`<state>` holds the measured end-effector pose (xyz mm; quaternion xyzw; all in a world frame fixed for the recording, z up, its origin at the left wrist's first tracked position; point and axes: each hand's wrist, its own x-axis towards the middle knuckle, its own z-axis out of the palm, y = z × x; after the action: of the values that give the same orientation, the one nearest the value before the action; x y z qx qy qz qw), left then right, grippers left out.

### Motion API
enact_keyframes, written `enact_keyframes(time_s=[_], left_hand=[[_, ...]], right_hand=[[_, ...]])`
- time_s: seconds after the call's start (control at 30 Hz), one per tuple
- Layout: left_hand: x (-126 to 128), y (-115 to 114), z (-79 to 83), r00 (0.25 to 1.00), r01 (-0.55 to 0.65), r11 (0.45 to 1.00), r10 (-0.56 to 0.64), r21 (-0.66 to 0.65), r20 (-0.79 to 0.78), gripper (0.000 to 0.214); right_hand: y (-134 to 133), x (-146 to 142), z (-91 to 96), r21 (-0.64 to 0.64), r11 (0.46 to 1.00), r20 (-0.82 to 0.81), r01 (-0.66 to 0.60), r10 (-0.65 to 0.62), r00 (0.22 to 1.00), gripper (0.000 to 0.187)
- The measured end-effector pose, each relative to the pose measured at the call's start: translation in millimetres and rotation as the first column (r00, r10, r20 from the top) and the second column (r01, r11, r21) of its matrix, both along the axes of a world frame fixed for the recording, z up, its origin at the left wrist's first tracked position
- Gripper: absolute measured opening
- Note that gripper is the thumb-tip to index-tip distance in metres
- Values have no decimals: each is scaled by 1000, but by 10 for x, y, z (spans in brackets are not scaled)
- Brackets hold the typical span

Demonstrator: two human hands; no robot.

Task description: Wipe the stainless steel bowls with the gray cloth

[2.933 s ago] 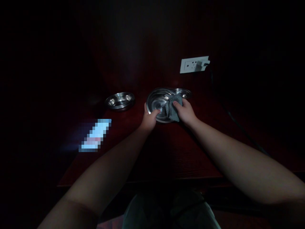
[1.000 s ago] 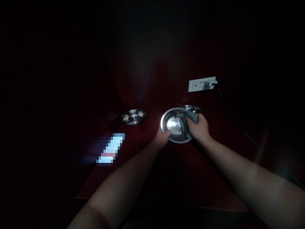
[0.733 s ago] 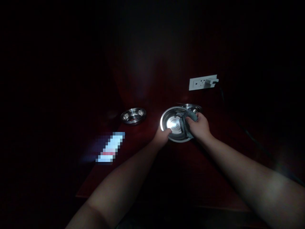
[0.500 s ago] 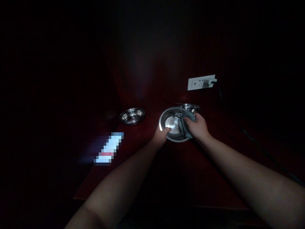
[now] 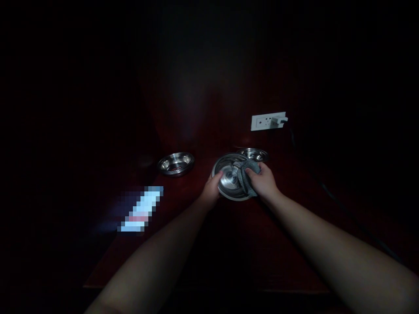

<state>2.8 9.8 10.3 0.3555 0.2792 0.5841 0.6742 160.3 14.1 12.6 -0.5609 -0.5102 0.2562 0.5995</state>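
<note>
A shiny steel plate (image 5: 227, 181) is tilted toward me above the dark red table (image 5: 281, 248). My left hand (image 5: 211, 189) grips its left rim, thumb inside the dish. My right hand (image 5: 263, 183) is closed on a grey cloth (image 5: 242, 176) and presses it against the inside of the plate on the right side. Just behind the plate lies another steel dish (image 5: 252, 154).
A small stack of steel bowls (image 5: 175, 163) sits to the left. A bright blurred rectangle (image 5: 141, 208) lies nearer on the left. A white power strip (image 5: 268, 121) with a plug and dark cable is at the back right. The surroundings are very dark.
The view shifted, and the plate and both hands sit slightly further left and lower in the frame. My left thumb moved up the rim, and the cloth shifted a little inside the plate.
</note>
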Motion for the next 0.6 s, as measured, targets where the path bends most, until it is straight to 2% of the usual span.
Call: enact_keyframes(time_s=[0.2,0.43,0.6], left_hand=[[-39,35,17,1000,18,1000,-17,22,-10,48],[-47,3,-28,997,83,996,-83,-41,-3,50],[-20,-23,-6,995,99,995,-99,2,16,50]], right_hand=[[-18,-11,7,0,1000,8,-21,21,1000,24],[16,9,-6,-38,999,2,-31,31,1000,23],[28,2,-14,-46,998,-6,-47,47,999,23]])
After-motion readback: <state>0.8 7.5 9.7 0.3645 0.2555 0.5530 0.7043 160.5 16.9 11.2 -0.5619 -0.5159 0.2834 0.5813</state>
